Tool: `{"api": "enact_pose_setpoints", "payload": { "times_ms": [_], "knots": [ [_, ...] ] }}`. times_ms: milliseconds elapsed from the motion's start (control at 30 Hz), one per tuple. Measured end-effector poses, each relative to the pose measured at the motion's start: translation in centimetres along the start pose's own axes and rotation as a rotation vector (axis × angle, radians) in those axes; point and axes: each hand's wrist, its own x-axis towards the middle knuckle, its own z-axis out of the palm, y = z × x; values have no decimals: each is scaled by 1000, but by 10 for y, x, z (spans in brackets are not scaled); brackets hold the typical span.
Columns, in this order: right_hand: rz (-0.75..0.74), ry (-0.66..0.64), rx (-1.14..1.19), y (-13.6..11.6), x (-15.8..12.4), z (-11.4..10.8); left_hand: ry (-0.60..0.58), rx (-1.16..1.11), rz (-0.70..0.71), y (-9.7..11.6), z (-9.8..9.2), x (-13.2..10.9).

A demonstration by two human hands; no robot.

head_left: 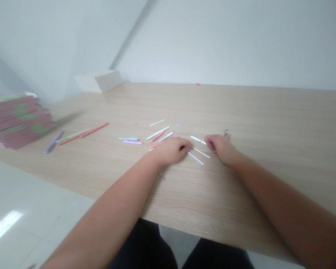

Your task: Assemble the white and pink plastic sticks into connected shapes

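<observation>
Narrowly curled, the left hand (170, 151) and right hand (221, 147) are held low beside a white stick (198, 139) on the wooden tabletop (254, 112); whether either pinches anything cannot be told.

No legible text, no labels or numbers, patterned stack (19, 121) at left (too blurred to read)

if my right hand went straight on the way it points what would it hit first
Probably the thin white stick just off the fingertips of your right hand. It may already be touching; depth is hard to judge here.
</observation>
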Motion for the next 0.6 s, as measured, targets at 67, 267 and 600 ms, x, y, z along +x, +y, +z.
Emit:
{"api": "enact_pose_setpoints", "payload": {
  "times_ms": [67, 267, 600],
  "knots": [
    [-41, 24, -111, -7, -6, 2, 23, -28, -11, -1, 0, 0],
    [-34, -98, -480, -22, -15, 4, 143, -66, -80, 1, -4, 0],
    [-17, -132, -748, -34, -17, 7, 184, -25, -223, 0, -7, 0]
  ]
}}
